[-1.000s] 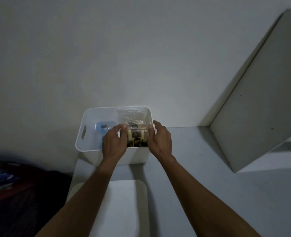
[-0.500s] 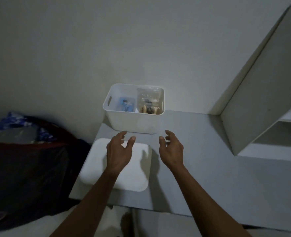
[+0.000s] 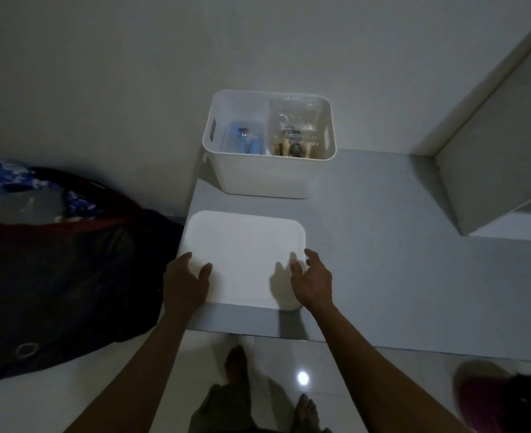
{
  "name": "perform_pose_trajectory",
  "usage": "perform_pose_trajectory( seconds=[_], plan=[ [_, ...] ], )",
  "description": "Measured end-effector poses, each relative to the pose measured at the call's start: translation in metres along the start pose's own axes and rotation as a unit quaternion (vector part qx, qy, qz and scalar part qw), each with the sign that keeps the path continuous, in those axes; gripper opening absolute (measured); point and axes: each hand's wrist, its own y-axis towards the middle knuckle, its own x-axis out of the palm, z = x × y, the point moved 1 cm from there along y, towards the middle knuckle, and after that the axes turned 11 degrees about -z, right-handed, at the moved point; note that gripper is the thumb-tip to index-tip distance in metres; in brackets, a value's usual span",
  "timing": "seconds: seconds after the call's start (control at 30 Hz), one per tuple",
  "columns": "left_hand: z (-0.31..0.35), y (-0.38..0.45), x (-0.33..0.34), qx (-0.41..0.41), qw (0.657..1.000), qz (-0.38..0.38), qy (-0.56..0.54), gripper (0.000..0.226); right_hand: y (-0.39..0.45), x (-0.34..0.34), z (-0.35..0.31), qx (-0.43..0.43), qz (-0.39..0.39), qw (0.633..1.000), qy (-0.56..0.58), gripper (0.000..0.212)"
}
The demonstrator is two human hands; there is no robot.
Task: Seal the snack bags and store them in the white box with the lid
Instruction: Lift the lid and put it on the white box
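The white box (image 3: 267,179) stands uncovered at the back of the grey surface, against the wall. Inside it on the right a clear snack bag (image 3: 295,132) stands upright, and a blue-tinted bag (image 3: 245,140) lies on the left. The flat white lid (image 3: 242,254) lies in front of the box, near the surface's front left corner. My left hand (image 3: 186,284) rests on the lid's near left corner with fingers spread. My right hand (image 3: 312,281) is at the lid's near right corner, fingers apart, touching or just above its edge.
A dark bag (image 3: 55,267) with blue patterned cloth sits left of the surface. A white shelf unit (image 3: 495,151) rises at the right. The grey surface (image 3: 398,260) ends just behind my wrists; my feet and glossy floor show below.
Both hands let go of the clear bag in the box, drew back toward me and came down onto the lid's near corners. The view tilted downward.
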Motion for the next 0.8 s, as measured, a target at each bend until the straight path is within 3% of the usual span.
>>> perform_pose_trajectory(
  seconds=[0.17,0.37,0.8],
  plan=[
    [-0.024,0.050,-0.005,-0.022,0.998,-0.042,0.036,0.074,0.026,0.030,0.001,0.063,0.040,0.997,0.005,0.064],
    [-0.026,0.072,0.002,-0.011,0.997,-0.069,-0.024,0.077,0.039,0.044,0.007,0.110,0.076,0.991,0.022,0.065],
    [-0.038,0.030,0.000,-0.035,0.998,-0.004,-0.048,0.092,0.013,0.045,0.021,0.089,0.052,0.979,0.178,0.055]
  ],
)
